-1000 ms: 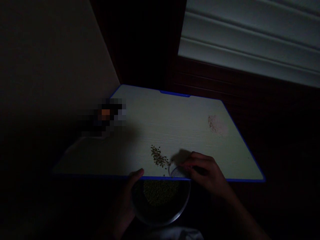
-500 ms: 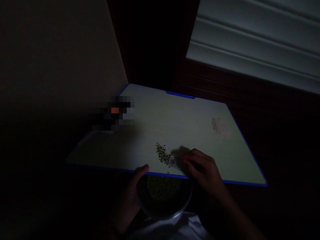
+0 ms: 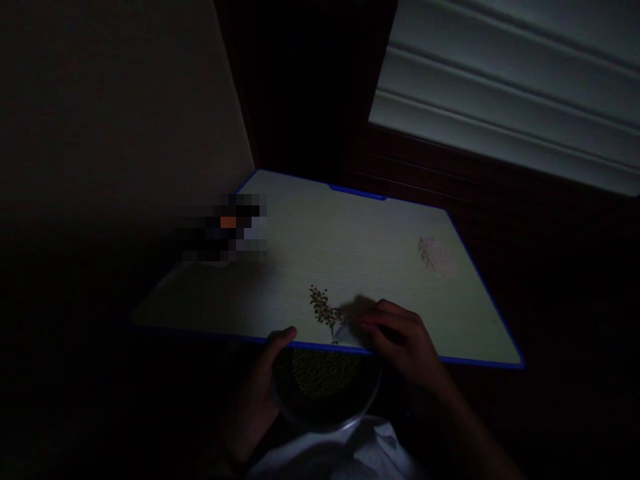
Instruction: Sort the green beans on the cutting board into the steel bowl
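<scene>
My left hand [image 3: 260, 387] is wrapped against the side of a round bowl [image 3: 347, 421], its thumb lying over the board's front edge and its other fingers hidden. Many small green beans [image 3: 325, 373], likely mung beans, fill the bowl, which sits just below that edge. My right hand [image 3: 407, 337] pinches a thin, see-through flat piece [image 3: 345, 332] low on the pale board [image 3: 350, 247] with a blue rim. Just left of the piece lies a loose patch of green beans [image 3: 321, 305] on the board.
A pale, pinkish heap of small bits [image 3: 437, 257] lies at the board's right. A blurred-out dark object [image 3: 225, 227] stands at its left. Beyond are a wall [image 3: 125, 100] and a pale slatted panel [image 3: 500, 87]. White cloth [image 3: 340, 450] shows below the bowl. The scene is very dark.
My right hand has moved slightly left and the flat piece has come down nearer the board's front edge, beside the beans. My left hand stays at the bowl. The view has shifted a little.
</scene>
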The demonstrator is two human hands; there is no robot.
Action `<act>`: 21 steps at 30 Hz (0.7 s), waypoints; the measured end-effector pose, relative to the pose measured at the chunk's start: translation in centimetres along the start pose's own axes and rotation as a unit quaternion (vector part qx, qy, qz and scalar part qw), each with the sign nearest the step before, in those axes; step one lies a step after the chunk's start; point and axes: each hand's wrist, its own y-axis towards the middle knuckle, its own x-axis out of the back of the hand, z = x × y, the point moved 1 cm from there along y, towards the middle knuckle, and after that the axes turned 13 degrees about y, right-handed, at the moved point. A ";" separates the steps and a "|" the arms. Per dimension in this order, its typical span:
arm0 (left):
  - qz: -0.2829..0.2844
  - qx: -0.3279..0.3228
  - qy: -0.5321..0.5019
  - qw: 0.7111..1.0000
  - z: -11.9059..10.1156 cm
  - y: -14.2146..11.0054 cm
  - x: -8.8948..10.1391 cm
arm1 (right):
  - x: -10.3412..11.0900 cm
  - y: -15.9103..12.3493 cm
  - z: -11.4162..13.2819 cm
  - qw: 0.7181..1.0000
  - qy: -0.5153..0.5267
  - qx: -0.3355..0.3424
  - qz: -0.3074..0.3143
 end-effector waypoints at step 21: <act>0.000 -0.012 0.085 0.996 -1.7 -0.3 0.5 | -0.2 0.1 0.5 1.000 0.005 -0.008 0.020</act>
